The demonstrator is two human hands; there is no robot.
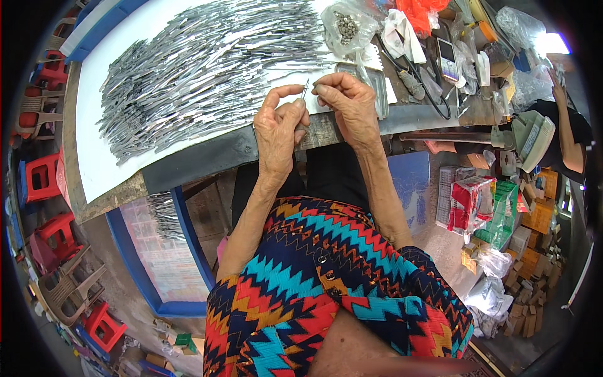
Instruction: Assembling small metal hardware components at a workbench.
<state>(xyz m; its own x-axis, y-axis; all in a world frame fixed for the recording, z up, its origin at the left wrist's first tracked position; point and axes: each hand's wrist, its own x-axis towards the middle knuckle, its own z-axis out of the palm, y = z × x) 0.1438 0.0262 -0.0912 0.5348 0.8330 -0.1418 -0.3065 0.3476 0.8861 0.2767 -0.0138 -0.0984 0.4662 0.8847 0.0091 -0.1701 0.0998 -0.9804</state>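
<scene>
Closest to the camera is a loud zigzag shirt (352,251), then two bare hands meeting over the near edge of the desk (113,196). The left hand (278,129) has a thin metal piece (306,89) pinched between thumb and fingers, sticking up. The right hand (355,112) is just beside it, thumb and forefinger drawn together near the piece; can't tell if there's something tiny in there. Right behind that hand is a metal tray (381,94). Past the left one, a big heap of metal strips (207,75) lies on a white sheet (91,151). At the desk's far side there's a clear bag (331,19) with small round bits (347,28) in it. Further off, red stools (103,327) stand on the left, and another person's arm (568,147) shows way over right.
</scene>
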